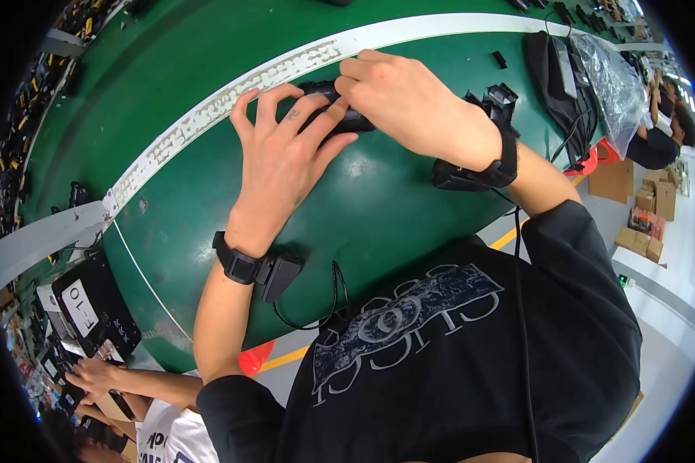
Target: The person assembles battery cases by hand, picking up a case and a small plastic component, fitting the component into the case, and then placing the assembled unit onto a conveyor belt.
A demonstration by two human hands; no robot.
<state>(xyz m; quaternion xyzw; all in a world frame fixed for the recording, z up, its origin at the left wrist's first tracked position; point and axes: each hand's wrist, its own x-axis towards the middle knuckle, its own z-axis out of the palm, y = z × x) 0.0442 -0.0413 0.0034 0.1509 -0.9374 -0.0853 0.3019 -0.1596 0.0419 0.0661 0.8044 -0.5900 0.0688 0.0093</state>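
A black, rounded plastic part (356,122) lies on the green table mat, partly hidden beneath my fingers. My left hand (280,150) steadies it from the left, with thumb and fingers bent over it. My right hand (401,96) is closed in a pinch at its upper side. Whatever sits between those right fingertips is too covered to make out. Just right of my right hand are black open-framed plastic parts (500,104), partly behind the wrist.
A white strip (232,91) borders the mat's far side. At the right lie a black pouch (547,73), cables and a clear plastic bag (608,81). A small black piece (500,59) rests nearby. Another person's hands (96,378) work at lower left beside a black box (96,309).
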